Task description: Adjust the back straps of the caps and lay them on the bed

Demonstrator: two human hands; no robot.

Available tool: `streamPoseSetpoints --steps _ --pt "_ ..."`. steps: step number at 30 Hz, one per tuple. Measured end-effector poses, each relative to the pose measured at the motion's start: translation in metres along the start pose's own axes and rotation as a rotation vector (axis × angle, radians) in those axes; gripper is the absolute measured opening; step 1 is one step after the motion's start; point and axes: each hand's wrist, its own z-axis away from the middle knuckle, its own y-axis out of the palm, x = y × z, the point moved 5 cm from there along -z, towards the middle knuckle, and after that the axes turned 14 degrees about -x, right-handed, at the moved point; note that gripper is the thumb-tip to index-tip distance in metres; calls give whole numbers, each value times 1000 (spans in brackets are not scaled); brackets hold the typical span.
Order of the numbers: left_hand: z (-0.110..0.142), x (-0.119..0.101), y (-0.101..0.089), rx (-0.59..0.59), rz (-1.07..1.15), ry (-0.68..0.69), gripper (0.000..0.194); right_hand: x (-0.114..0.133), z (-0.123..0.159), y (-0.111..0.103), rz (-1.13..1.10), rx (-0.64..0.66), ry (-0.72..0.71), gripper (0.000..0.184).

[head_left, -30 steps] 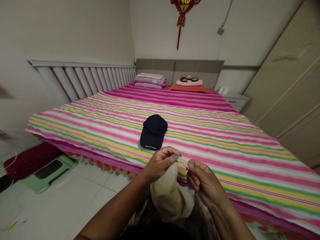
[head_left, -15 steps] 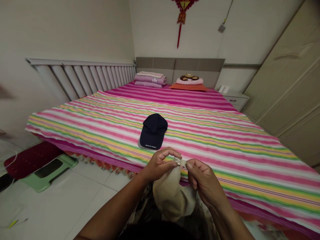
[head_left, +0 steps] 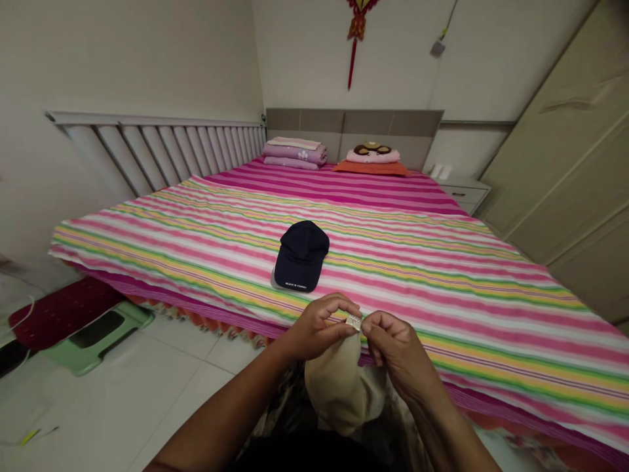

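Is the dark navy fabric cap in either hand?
No, that navy cap lies on the multicoloured striped sheet, while the left hand and right hand hold a beige cloth item.

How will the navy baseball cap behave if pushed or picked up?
The navy baseball cap is probably light for its size, being a cloth-looking shell. Its soft-looking crown likely dents under a squeeze, while the smooth, broad brim should stay stiffer. Rolling seems unlikely with that brim jutting out over the striped sheet.

beige cap (head_left: 334,387): partly behind left hand (head_left: 314,331) | red wall hanging (head_left: 358,27): top cut off | yellow floor item (head_left: 30,436): too small
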Motion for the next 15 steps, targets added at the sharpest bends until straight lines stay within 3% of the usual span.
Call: streamPoseSetpoints --steps 4,9,15 --pt "1 2 1 3 1 -14 22 -3 1 -1 -38 17 14 24" --pt "0 4 -1 -29 62 -51 21 -6 4 0 -225 84 132 23" --pt "2 8 3 25 50 -49 22 -8 2 2 -221 95 144 24"
